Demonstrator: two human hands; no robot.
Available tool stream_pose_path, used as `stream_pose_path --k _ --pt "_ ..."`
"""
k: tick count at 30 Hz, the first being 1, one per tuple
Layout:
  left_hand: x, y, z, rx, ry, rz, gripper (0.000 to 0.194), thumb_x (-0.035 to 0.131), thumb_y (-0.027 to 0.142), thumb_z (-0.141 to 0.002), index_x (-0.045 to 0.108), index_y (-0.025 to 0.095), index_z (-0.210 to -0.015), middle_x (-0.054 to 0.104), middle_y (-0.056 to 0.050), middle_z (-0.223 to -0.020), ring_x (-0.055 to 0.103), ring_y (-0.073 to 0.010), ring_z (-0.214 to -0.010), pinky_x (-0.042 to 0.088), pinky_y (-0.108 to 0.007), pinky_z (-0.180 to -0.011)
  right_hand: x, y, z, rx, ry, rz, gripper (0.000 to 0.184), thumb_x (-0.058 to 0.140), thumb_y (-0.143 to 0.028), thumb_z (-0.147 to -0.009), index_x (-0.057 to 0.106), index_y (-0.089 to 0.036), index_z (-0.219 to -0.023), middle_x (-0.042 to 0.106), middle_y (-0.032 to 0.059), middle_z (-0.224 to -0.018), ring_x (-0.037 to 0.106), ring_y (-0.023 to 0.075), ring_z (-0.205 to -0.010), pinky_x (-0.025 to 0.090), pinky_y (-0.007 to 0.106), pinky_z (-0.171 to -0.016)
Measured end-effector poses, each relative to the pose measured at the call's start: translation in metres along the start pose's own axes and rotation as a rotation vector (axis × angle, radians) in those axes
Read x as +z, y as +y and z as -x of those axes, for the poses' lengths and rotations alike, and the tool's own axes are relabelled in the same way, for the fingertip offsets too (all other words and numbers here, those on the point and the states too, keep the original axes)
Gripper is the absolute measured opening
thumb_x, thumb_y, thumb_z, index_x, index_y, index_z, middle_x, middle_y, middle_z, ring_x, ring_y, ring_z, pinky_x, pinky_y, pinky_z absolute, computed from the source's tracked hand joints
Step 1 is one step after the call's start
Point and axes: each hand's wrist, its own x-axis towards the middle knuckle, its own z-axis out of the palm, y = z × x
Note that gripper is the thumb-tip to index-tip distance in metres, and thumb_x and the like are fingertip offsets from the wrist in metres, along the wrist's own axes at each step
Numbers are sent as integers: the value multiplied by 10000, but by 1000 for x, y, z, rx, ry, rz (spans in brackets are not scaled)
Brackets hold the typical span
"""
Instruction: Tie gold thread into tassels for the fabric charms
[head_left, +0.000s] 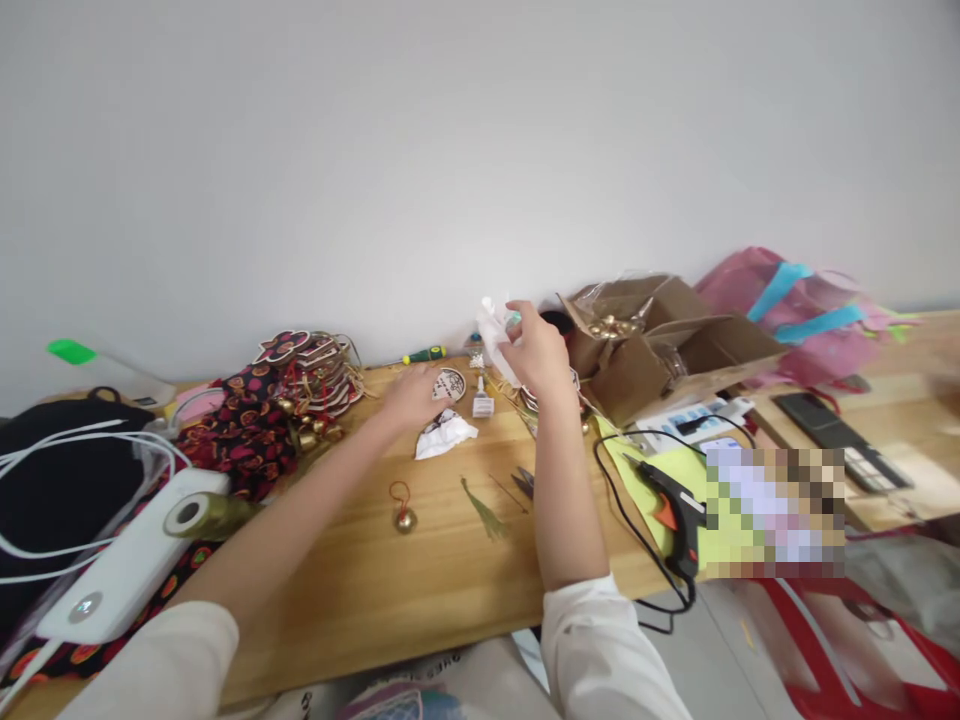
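Note:
My left hand (411,402) is closed on the edge of a round wooden disc (450,386) with black printing. Just below it lies a crumpled white tissue (445,435) with a dark patterned piece by its upper edge. My right hand (538,350) is curled at the back of the table, thumb and fingers around another white tissue (493,335); its exact grip is partly hidden. Between the hands stands a small clear glue bottle (483,402). Nearer me lie a gold bell on a red cord (405,519), a green tassel (484,510) and partly hidden scissors (523,483).
Stacked wooden ornaments (319,370) sit at left, near a white power strip (142,550) and tape roll (206,515). At right are an open cardboard box (637,370), a black glue gun (679,520) with its cord, and a phone (836,440). A screwdriver (424,355) lies by the wall.

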Motion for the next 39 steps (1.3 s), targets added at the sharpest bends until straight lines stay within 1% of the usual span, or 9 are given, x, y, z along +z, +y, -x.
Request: stream_pose_path --k 6,14,17,19,25,27,29,35,39 --pt "5 8 -13 -34 -71 -156 366 612 351 -943 583 162 -1255 603 -113 -1278 618 -256 -1116 540 -482 -939 -3 8 -3 -26 7 -27 529 539 -135 -807 495 -194 -1331 728 86 -1066 664 265 -1007 471 345 -841" --pt "6 8 -19 -50 -111 -177 351 616 349 -941 593 161 -1236 614 -108 -1258 625 -251 -1101 547 -468 -926 -3 11 -4 -37 5 -43 540 539 -124 -805 489 -187 -1339 729 77 -1047 658 268 -1008 469 347 -850" --pt "5 4 -22 -67 -104 -140 343 615 348 -941 598 163 -1229 616 -106 -1255 626 -250 -1099 548 -465 -925 -2 8 -4 -43 -5 -40 527 535 -116 -810 497 -184 -1331 732 79 -1047 660 272 -1020 473 350 -862" --pt "0 -1 -25 -88 -93 -101 344 615 352 -941 600 163 -1227 615 -104 -1258 624 -254 -1102 547 -465 -928 -1 6 -3 -51 -12 -39 521 531 -112 -817 498 -184 -1332 733 79 -1054 660 274 -1035 474 351 -869" --pt "-36 -20 -35 -189 -52 38 377 617 353 -939 580 160 -1261 599 -112 -1291 615 -264 -1128 539 -484 -943 0 4 -2 -67 -23 -43 522 528 -110 -829 490 -185 -1344 731 85 -1082 650 282 -1077 471 358 -899" --pt "-43 -25 -36 -217 -56 85 382 617 349 -940 575 158 -1268 599 -114 -1290 618 -261 -1122 542 -484 -939 0 4 -2 -60 -25 -43 517 527 -113 -829 493 -182 -1340 728 94 -1089 651 285 -1076 473 363 -900" --pt "-44 -27 -37 -237 -70 130 379 617 345 -940 574 157 -1267 602 -115 -1283 622 -257 -1114 546 -480 -933 0 4 -2 -55 -26 -43 512 526 -115 -827 498 -182 -1335 727 98 -1089 654 285 -1067 475 365 -897" --pt "-31 -24 -38 -270 -133 258 360 617 336 -942 583 153 -1251 618 -108 -1249 636 -245 -1077 560 -461 -906 1 3 -3 -61 -24 -45 524 530 -100 -817 503 -183 -1333 733 86 -1062 660 281 -1046 482 370 -897" --pt "-33 -25 -42 -297 -134 315 360 614 345 -944 585 152 -1246 621 -106 -1242 639 -244 -1068 563 -455 -899 2 5 -3 -69 -17 -52 526 529 -103 -814 503 -181 -1333 733 87 -1057 661 291 -1039 483 388 -899"
